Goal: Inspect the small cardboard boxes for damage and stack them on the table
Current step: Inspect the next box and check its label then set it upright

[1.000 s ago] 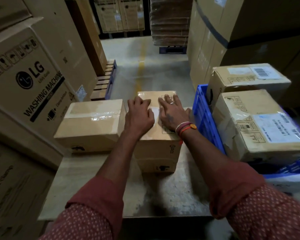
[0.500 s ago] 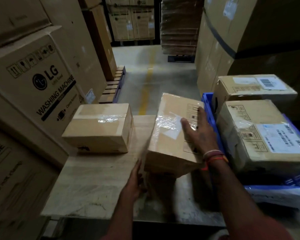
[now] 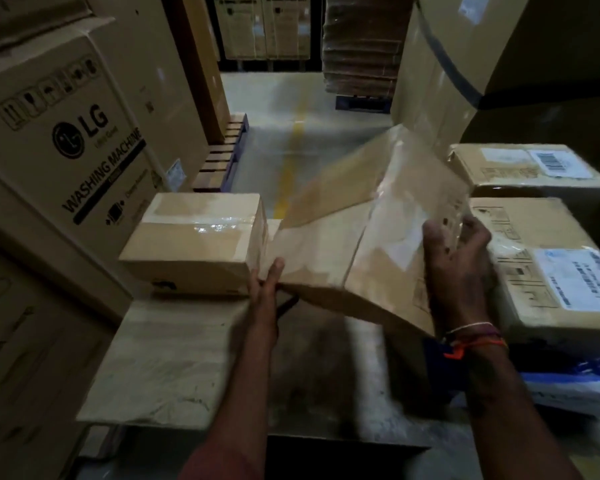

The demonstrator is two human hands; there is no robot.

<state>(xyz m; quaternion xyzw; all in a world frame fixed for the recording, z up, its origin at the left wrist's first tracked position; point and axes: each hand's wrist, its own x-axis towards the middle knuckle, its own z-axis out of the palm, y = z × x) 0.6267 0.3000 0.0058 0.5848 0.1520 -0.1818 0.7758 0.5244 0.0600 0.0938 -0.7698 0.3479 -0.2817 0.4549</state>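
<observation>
I have the small cardboard box (image 3: 354, 244) lifted off the table (image 3: 174, 362) and tipped steeply, its taped face turned toward me, which I judge is so the seams and corners can be checked for damage. My right hand (image 3: 458, 268) grips its right edge with fingers (image 3: 478, 233) curled over it, while my left hand (image 3: 267, 285) props the low left corner with straight fingers pressed together. A second box (image 3: 194, 244) sits flat on the table just beside it, likely the base for stacking.
</observation>
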